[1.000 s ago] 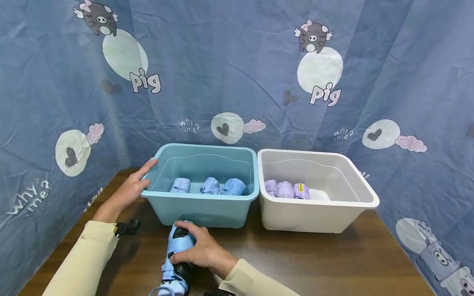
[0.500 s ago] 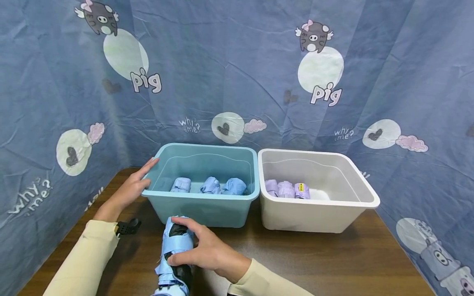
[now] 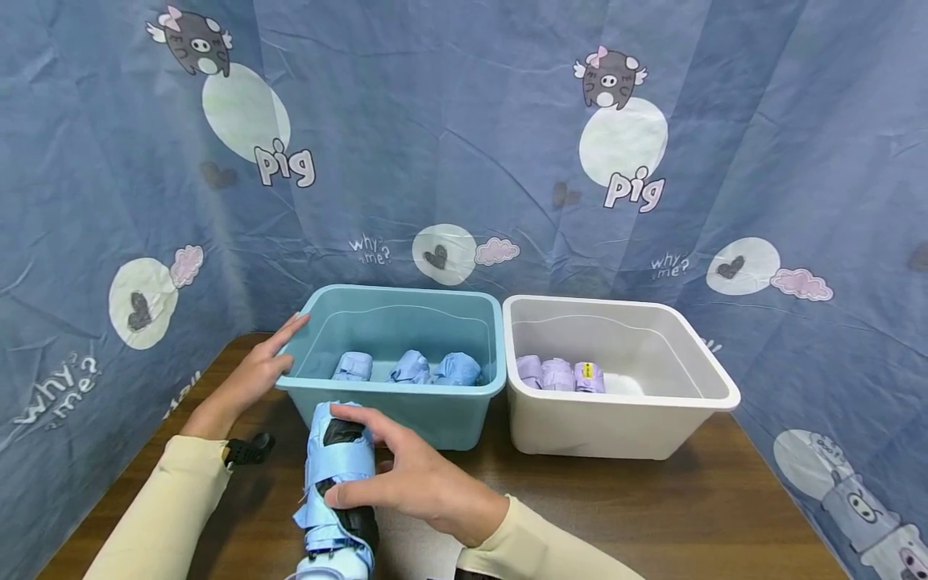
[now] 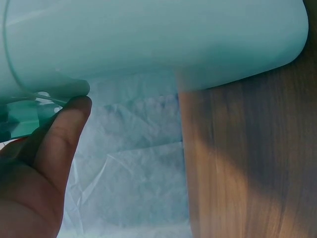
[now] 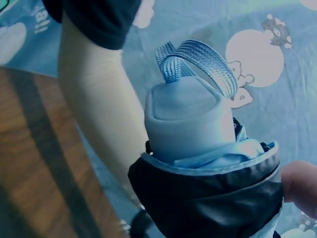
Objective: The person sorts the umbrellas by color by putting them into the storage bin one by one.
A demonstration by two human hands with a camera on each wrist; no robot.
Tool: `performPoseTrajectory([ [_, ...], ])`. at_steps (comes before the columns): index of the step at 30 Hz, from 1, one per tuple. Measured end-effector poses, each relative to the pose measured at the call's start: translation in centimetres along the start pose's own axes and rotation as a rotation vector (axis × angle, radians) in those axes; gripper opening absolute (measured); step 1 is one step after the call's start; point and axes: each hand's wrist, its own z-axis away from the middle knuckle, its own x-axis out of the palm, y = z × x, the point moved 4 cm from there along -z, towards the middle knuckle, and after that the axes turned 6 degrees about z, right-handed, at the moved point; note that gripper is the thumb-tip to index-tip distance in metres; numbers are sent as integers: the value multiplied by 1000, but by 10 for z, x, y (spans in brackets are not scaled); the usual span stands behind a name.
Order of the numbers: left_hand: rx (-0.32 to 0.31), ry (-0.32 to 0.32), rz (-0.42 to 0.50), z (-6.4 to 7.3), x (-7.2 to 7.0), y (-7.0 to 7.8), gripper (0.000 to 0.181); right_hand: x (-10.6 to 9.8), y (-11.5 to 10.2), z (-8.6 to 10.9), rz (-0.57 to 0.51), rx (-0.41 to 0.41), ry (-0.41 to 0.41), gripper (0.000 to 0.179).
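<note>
My right hand (image 3: 428,483) grips a folded umbrella (image 3: 344,463), light blue with black patches, thumb on one side and fingers on the other. It is tilted in front of the teal bin (image 3: 406,389). In the right wrist view, the umbrella's pale blue handle (image 5: 190,121) carries a woven wrist strap (image 5: 205,62). My left hand (image 3: 255,370) rests on the bin's left rim with its fingers fairly straight. In the left wrist view, one digit touches the rim's underside. Three light blue rolled bundles (image 3: 457,369) lie inside that bin.
A white bin (image 3: 616,399) stands right beside the teal one, with three lilac rolled bundles (image 3: 558,374) at its left. Both bins are on a brown wooden table (image 3: 580,507). A blue printed cloth (image 3: 464,145) hangs behind and along the sides.
My right hand has raised the umbrella, which now overlaps the teal bin's front wall and looks larger. My left hand has stayed on the rim.
</note>
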Motion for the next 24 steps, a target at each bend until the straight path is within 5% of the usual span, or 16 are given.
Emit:
performPoseTrajectory([
  [11,10,15,-2,-1,-4,-3,73,-21,-34,-21,22,-13,147,66],
  [24,28,8,8,-1,-3,-3,72,-56,-58,-69,2,-10,286,69],
])
